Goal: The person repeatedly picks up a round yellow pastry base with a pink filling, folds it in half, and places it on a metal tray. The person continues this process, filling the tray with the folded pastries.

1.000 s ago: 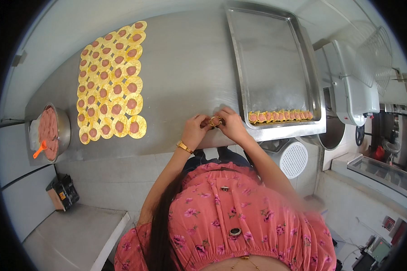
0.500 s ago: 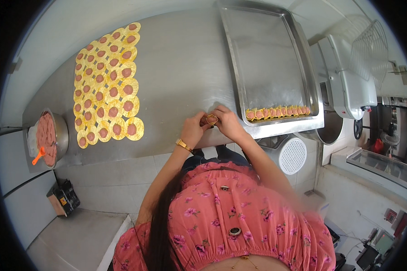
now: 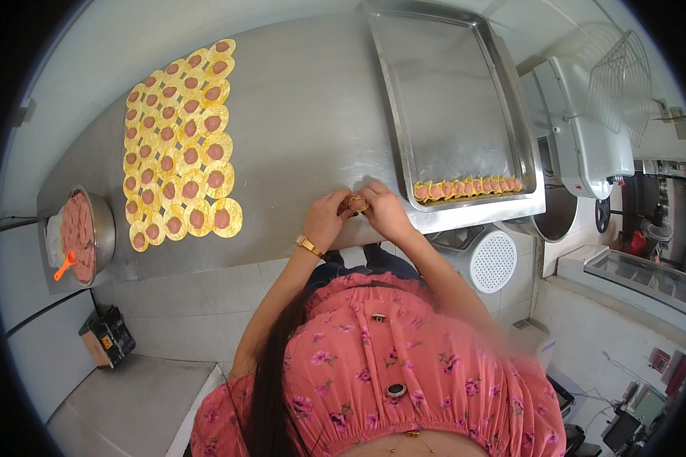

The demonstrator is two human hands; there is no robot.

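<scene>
Over the front edge of the steel table, my left hand (image 3: 327, 219) and my right hand (image 3: 386, 213) meet around one small dumpling (image 3: 357, 203). Its yellow wrapper is gathered up around pink meat filling, which shows at the open top. Fingers of both hands pinch it from either side. To the left lie rows of flat round yellow wrappers (image 3: 177, 211), each with a lump of pink filling on it. A row of shaped dumplings (image 3: 468, 187) stands along the near end of the metal tray (image 3: 465, 99) on the right.
At the far left, a steel bowl (image 3: 107, 228) holds pink ground meat (image 3: 78, 221) with an orange-handled utensil (image 3: 66, 263) in it. Right of the tray stands a white machine (image 3: 579, 122) with a wire guard (image 3: 621, 87). A perforated white stool (image 3: 493, 261) is below the table edge.
Both hands stay in nearly the same place around the dumpling, with small finger shifts. More of its pink top shows now.
</scene>
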